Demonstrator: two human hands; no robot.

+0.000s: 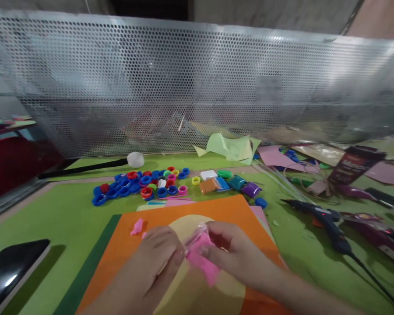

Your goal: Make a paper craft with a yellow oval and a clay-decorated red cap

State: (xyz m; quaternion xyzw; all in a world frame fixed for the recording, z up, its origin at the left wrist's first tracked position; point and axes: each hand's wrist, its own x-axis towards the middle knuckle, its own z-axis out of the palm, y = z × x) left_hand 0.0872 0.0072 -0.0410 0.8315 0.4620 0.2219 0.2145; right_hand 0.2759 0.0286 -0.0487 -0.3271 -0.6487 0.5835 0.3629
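Observation:
In the head view, my right hand (pixel 231 249) grips a small pink packet of modelling clay (pixel 203 258), its clear wrapper crinkled at the top. My left hand (pixel 160 258) is closed, fingertips pinched at the packet's left edge. Both hands are over a pale yellow paper circle (pixel 193 297) on an orange sheet (pixel 131 258). A torn bit of pink clay (pixel 137 226) lies on the orange sheet, left of my left hand. A smaller pink piece is partly hidden behind that hand.
Bottle caps (pixel 124 186) and coloured clay packets (pixel 208 186) lie behind the sheet. A glue gun (pixel 328 223) with a cord and a dark bottle (pixel 356 164) are at right. A black phone (pixel 16 271) sits at left. A perforated metal panel (pixel 190 87) stands behind.

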